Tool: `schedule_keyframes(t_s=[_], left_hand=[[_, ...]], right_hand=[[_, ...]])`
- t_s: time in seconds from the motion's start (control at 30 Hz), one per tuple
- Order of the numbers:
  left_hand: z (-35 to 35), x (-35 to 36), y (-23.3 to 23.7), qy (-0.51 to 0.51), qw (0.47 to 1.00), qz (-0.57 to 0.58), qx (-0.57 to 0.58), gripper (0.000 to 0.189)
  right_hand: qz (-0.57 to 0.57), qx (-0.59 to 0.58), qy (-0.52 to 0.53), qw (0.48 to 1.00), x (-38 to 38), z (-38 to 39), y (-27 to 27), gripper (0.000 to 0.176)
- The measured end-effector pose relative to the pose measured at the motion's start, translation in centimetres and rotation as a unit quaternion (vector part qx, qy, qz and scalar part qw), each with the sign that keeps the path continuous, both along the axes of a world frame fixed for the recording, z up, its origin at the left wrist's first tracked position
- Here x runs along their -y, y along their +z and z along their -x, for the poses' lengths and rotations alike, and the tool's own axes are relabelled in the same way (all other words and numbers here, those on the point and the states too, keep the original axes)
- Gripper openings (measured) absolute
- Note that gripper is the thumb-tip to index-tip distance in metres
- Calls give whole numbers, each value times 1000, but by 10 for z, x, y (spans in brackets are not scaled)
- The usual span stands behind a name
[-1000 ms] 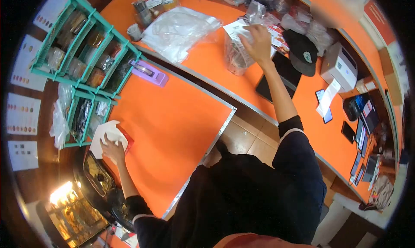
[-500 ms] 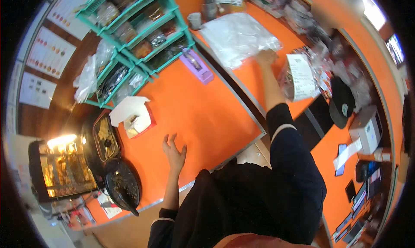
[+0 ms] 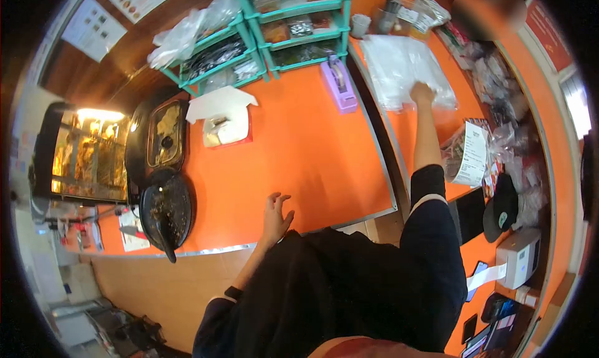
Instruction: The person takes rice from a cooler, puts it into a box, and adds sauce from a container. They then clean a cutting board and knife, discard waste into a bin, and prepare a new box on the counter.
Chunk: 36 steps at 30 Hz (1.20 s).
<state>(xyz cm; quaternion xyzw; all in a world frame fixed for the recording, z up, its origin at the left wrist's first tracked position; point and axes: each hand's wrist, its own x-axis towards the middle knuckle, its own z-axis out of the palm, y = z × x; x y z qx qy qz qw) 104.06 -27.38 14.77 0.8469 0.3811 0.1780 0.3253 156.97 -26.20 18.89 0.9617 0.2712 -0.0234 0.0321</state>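
My left hand [image 3: 276,213] rests flat with spread fingers on the orange counter [image 3: 299,152], near its front edge, and holds nothing. My right hand [image 3: 422,94] reaches far out and lies on a pile of clear plastic bags [image 3: 399,68] on the adjoining orange counter; whether the fingers grip a bag I cannot make out. A clear bag with a white receipt [image 3: 469,153] stands to the right of my right forearm. An open white box with a red base [image 3: 223,121] sits on the counter well beyond my left hand.
Teal shelf baskets [image 3: 281,30] with packets line the back. A purple tape dispenser [image 3: 337,82] lies beside them. Black pans [image 3: 163,199] and a lit display warmer [image 3: 81,149] are at the left. A black cap [image 3: 502,209], a white label printer [image 3: 521,258] and phones lie at the right.
My left hand left the white box and came back to the counter's front edge. My right hand let go of the receipt bag and went to the plastic bag pile. The view swung.
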Motion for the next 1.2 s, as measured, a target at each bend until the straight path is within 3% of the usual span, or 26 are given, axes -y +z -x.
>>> schedule_keyframes(t_s=[0.03,0.07,0.13,0.2,0.27,0.37,0.4,0.43,0.47,0.5,0.53,0.57,0.6,0.63,0.7,0.73,0.77,0.8,0.83,0.93,1.0,1.03,1.07,1.13,1.17,1.2], left_hand=[[6,-1,-5,-12,1000,-4,4,39],[13,-1,-9,-23,1000,-10,8,37],[24,0,-13,-25,1000,-5,12,31],[41,-2,-20,-8,1000,-6,10,25],[54,-4,-29,-117,993,26,-6,12],[70,-3,-2,-137,988,-66,-22,11],[81,-4,3,-130,988,-75,-18,13],[96,-6,9,-102,991,-81,-17,13],[111,-6,12,-79,994,-62,46,15],[124,-5,16,-60,991,-43,110,17],[136,-4,26,-46,991,-46,112,17],[153,-1,40,41,974,-73,211,21],[171,3,53,126,940,-99,302,27],[192,7,65,137,939,-99,299,27],[236,11,80,95,930,-260,240,38],[262,12,79,106,930,-261,237,38],[291,17,76,96,938,-301,139,41],[321,23,71,83,937,-337,39,45],[349,29,60,92,937,-335,35,45],[424,57,4,162,948,-271,-35,49],[467,79,-18,283,887,-310,-195,49],[482,93,-19,342,892,-224,-191,48],[494,105,-11,397,888,-138,-185,46],[525,131,-50,496,843,-45,-203,40],[546,145,-73,494,854,42,-157,37],[564,156,-88,487,857,129,-108,34]], right_hand=[[2,-20,-6,1000,10,-12,-23,30],[53,-47,-4,997,22,30,12,41],[43,-59,-25,997,25,29,-3,57],[-48,69,10,996,28,78,19,62],[-149,134,140,970,21,119,24,53],[-260,-111,263,922,2,227,39,40],[-155,-92,290,940,-5,251,10,34],[-271,-99,449,846,-21,237,-100,35],[-184,-274,410,850,-17,324,-48,33],[-140,-411,404,805,-14,398,-14,33],[-154,-549,417,708,-20,443,-45,32],[-155,-698,375,590,-12,508,-16,31],[-119,-776,383,487,-12,545,-47,35],[-88,-825,321,456,-2,594,-47,51],[30,-960,202,193,-4,688,-28,66],[108,-979,151,80,-11,730,-25,73],[186,-974,133,-13,-18,760,-37,79],[196,-972,130,-15,-16,788,-37,79],[144,-981,131,25,-14,814,-37,77],[150,-987,55,32,-15,860,-3,74],[173,-977,64,110,-24,892,4,68],[160,-970,88,159,-28,908,2,59],[164,-970,85,159,-36,923,0,59],[194,-944,182,195,-54,947,-6,51],[194,-931,205,231,-62,959,-5,43],[200,-930,204,232,-70,972,-9,43]])
